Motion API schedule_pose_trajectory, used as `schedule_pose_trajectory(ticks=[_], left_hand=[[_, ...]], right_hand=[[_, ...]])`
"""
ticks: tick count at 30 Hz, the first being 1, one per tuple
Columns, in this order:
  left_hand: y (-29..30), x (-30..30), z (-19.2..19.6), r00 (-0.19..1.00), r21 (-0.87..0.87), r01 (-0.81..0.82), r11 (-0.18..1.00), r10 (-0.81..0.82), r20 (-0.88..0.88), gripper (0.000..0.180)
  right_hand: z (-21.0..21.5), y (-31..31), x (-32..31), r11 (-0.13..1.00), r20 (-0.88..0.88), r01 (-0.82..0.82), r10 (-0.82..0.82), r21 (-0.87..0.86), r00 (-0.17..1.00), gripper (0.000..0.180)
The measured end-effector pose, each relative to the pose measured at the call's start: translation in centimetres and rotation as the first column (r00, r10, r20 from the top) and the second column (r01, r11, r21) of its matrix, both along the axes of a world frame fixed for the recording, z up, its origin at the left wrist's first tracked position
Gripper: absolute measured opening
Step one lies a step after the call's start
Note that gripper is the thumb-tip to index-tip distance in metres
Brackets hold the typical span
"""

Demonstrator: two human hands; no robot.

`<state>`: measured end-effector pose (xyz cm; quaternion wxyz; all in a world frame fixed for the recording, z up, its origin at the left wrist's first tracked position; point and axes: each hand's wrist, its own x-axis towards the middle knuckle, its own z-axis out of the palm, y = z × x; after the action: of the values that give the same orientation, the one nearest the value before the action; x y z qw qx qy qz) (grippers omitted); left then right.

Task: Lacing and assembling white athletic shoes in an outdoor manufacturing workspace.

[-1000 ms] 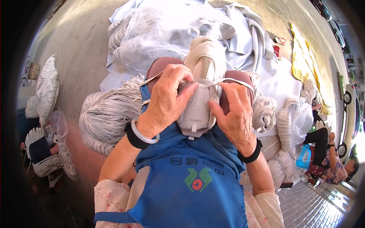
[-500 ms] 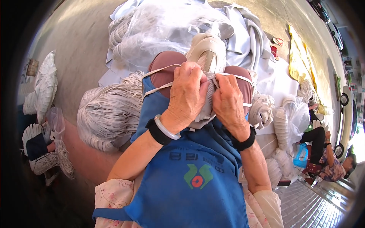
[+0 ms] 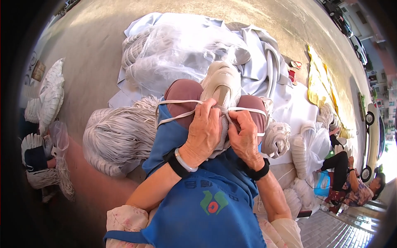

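Note:
An off-white sneaker upper lies on my lap between my knees, toe pointing away. My left hand is closed in a pinch on a flat pale shoelace at the lacing. Its loop hangs over my left knee. Close beside it, my right hand pinches the shoelace too, and another loop runs over my right knee. The laces cross at the middle of the upper, between my fingertips. My fingers partly hide that crossing. A blue apron covers my lap.
A large bundle of white laces lies to my left. Plastic-wrapped stacks of uppers sit ahead on a pale sheet. More uppers lie at my right. A person sits at far right; another's stack shows far left.
The view has tilted, so my hands and the upper appear lower in the picture. Both hands still pinch the shoelace, with small shifts of the fingers.

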<state>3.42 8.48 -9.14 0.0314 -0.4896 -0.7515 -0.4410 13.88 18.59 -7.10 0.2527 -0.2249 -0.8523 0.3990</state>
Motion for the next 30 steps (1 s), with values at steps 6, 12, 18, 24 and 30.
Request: schedule_pose_trajectory(ticks=[6, 12, 18, 24, 30], left_hand=[[0.2, 0.3, 1.5, 0.998, -0.034, 0.025, 0.999, -0.023, 0.057, 0.019], [1.1, 0.3, 1.7, 0.998, -0.071, -0.036, 0.997, 0.04, 0.056, 0.016], [-0.9, -1.2, 2.2, 0.942, 0.018, 0.142, 0.99, -0.141, 0.303, 0.011], [-1.4, -1.6, 1.3, 0.92, 0.038, 0.122, 0.992, -0.127, 0.371, 0.015], [-3.0, -2.5, 0.7, 0.912, 0.046, 0.058, 0.997, -0.072, 0.404, 0.036]], right_hand=[[0.1, 0.1, 0.2, 0.999, -0.002, -0.02, 0.02, 0.028, 1.0, 0.031], [1.0, 0.3, 0.3, 0.999, 0.034, 0.002, 0.0, -0.05, 0.999, 0.029], [2.6, 0.4, 0.7, 0.994, 0.009, 0.09, -0.091, 0.067, 0.996, 0.037], [3.0, 1.1, -1.9, 0.79, 0.186, -0.25, 0.175, 0.56, 0.967, 0.027], [5.5, -2.2, -1.6, 0.871, -0.088, -0.49, 0.49, 0.019, 0.867, 0.013]])
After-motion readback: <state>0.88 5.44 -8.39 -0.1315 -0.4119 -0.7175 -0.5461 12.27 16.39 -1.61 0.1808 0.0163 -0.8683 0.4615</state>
